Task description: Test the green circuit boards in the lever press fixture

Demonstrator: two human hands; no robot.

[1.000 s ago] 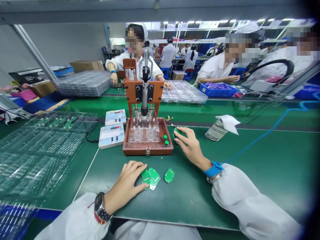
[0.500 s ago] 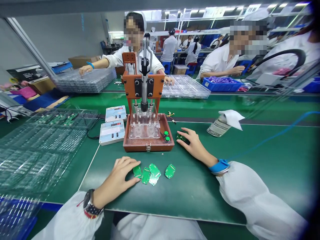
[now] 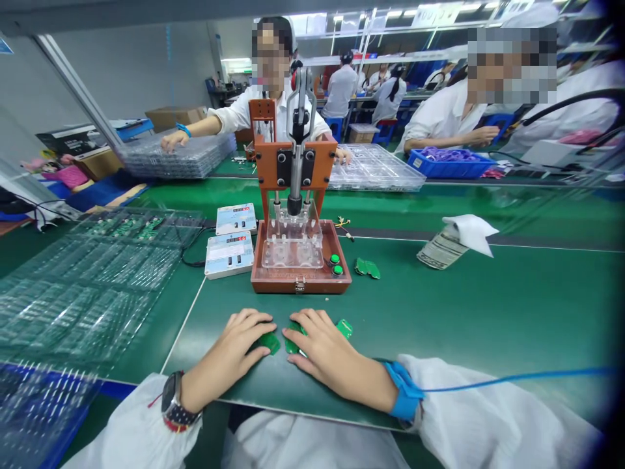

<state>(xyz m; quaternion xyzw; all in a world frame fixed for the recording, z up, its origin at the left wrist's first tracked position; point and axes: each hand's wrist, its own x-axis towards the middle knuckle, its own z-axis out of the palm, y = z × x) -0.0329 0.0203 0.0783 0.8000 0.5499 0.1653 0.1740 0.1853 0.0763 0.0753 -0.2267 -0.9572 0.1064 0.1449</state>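
Note:
My left hand rests on the green mat with its fingers apart, touching a green circuit board. Just to its right, my right hand lies spread over more green boards, partly covering them. Another green board shows beyond the right hand's knuckles. A small group of boards lies to the right of the orange press fixture, which stands behind both hands with its clear plates and two green buttons.
Two control boxes stand left of the press. Clear trays cover the left side. A wrapped container stands at right. A person across the line reaches over stacked trays; a blue bin is behind.
My right hand has moved from the boards beside the press down and left onto the boards near my left hand. The view has shifted slightly.

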